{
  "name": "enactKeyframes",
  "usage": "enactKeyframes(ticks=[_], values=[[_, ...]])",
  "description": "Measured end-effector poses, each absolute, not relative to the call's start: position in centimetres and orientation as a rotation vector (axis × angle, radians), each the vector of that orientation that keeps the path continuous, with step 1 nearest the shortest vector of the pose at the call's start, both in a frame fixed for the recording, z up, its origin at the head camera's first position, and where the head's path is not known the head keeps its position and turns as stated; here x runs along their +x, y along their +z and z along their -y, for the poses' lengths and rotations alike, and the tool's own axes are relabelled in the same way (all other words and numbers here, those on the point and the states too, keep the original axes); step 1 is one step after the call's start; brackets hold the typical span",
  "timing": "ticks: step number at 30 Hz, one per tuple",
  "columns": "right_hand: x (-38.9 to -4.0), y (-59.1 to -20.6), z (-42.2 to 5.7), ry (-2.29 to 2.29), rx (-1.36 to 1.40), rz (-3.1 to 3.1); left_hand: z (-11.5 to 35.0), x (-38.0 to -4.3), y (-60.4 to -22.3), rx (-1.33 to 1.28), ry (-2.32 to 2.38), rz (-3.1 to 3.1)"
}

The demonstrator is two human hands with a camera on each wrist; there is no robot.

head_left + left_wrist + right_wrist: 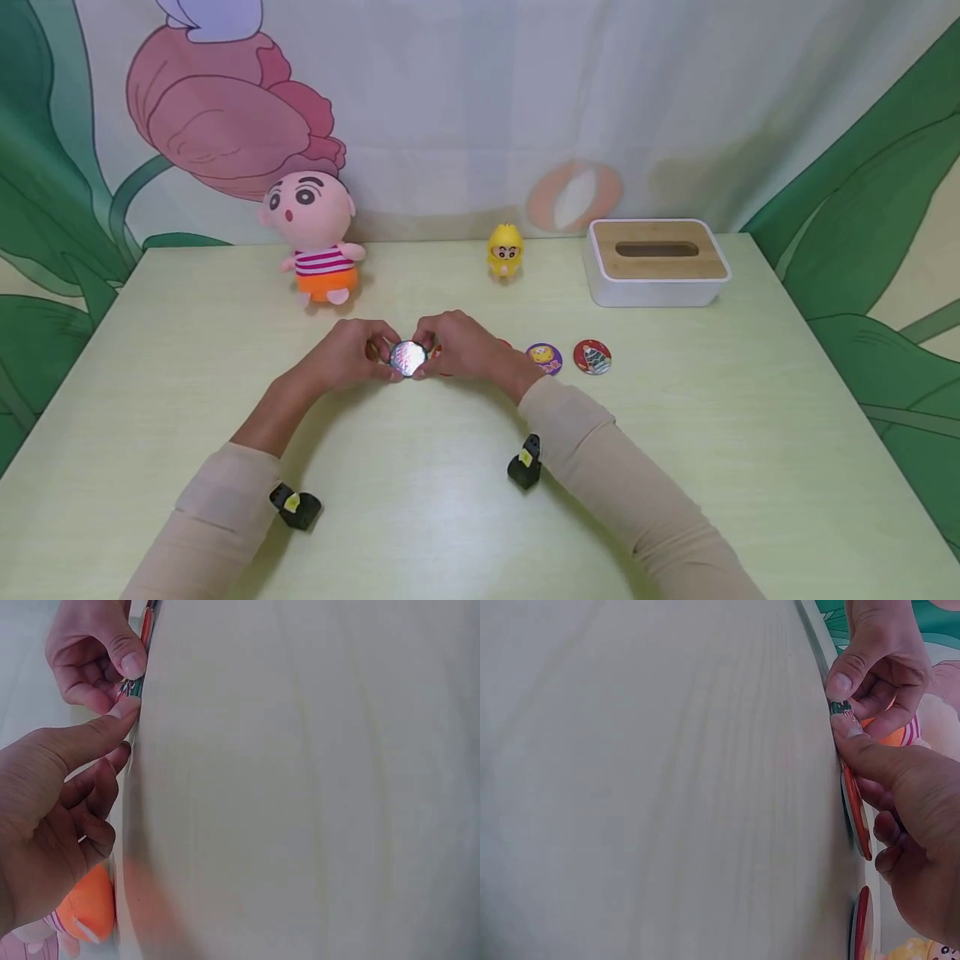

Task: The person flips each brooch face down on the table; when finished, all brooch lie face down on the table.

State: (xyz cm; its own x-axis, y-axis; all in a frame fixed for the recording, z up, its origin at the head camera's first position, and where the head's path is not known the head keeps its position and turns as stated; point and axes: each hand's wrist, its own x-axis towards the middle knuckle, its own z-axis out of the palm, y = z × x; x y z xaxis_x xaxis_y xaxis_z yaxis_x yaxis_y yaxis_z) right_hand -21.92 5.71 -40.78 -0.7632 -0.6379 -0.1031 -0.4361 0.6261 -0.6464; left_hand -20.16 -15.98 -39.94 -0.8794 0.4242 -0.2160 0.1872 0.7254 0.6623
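Observation:
A round badge with a shiny, glaring face (408, 357) is at the table's middle, between both hands. My left hand (352, 354) pinches its left edge with thumb and fingers. From the other side my right hand (468, 348) pinches the right edge. In the left wrist view a green and red strip of the badge (130, 688) shows between the two thumbs. A red-edged badge (857, 814) lies beside my right hand, mostly covered by it in the head view. Further right are a purple badge with a yellow figure (544, 358) and a red badge (592, 357).
Along the back of the table (480, 500) stand a plush doll in striped shirt and orange shorts (322, 237), a small yellow figurine (506, 252) and a white tissue box with a wooden lid (660, 262). A printed curtain (450, 108) hangs behind.

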Motion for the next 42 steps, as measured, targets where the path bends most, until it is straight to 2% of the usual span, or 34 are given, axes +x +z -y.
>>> enactKeyframes(ticks=[42], values=[[-21.5,-40.1,-4.8,-0.868,-0.799,-2.606,15.8,-19.8,-39.5,0.429,1.094,-2.602]])
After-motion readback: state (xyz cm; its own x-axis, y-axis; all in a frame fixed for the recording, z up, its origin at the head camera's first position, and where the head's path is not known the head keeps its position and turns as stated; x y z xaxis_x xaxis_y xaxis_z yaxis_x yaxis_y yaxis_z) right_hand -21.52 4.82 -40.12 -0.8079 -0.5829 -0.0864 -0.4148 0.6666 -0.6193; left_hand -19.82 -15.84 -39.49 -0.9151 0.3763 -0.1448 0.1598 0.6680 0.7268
